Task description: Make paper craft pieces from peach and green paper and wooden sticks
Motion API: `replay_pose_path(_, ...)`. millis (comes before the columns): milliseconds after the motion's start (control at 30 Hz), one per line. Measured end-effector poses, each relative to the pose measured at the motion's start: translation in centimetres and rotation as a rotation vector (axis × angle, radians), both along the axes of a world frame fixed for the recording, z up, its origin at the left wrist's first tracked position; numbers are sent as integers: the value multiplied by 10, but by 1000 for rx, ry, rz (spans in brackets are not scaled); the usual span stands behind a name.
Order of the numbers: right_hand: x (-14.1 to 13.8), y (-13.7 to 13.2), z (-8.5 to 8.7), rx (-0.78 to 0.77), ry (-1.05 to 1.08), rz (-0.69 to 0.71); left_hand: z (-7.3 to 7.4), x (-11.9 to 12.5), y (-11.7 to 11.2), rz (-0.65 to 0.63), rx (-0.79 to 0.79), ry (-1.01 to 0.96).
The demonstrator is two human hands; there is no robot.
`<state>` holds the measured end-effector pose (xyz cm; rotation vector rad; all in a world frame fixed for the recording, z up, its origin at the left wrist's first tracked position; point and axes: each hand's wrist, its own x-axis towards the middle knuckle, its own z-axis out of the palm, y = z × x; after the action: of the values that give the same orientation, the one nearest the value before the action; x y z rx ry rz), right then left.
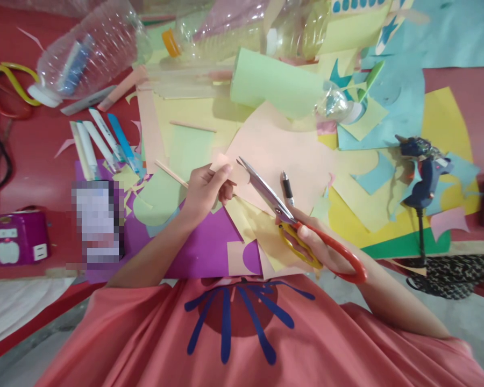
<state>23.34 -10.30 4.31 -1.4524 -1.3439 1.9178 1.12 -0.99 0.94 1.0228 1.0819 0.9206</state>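
Between thumb and fingers, my left hand (208, 189) pinches a small piece of pale pink paper (239, 172). My right hand (312, 236) grips a pair of scissors (266, 194) with one red and one yellow handle. The blades point up and left, their tips at the edge of the small piece; I cannot tell whether they touch it. Under the blades lies a large pale pink sheet (282, 140). A pen (286, 188) with a black grip rests on that sheet, just above my right hand. Purple paper (201, 242) lies below my left hand.
Clear plastic bottles (100, 51) lie along the back, one inside a green paper roll (274, 80). Several markers (100, 140) and a blurred-out phone (99, 220) are at left. A blue glue gun (425, 172) stands at right. Another pair of scissors (18, 80) lies far left.
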Motion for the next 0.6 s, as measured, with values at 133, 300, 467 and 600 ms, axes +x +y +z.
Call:
replay_pose_path(133, 0, 0, -2, -9, -7, -2, -1, 1, 0, 15, 13, 25)
replay_pose_path(300, 0, 2, -7, 36, -23, 12, 3, 0, 3, -1, 18, 110)
replay_pose_path(467, 1, -1, -10, 43, -50, 2, 3, -14, 15, 117, 25, 245)
replay_pose_path(600, 1, -3, -9, 26, -77, -35, 1, -24, 23, 129, 136, 306)
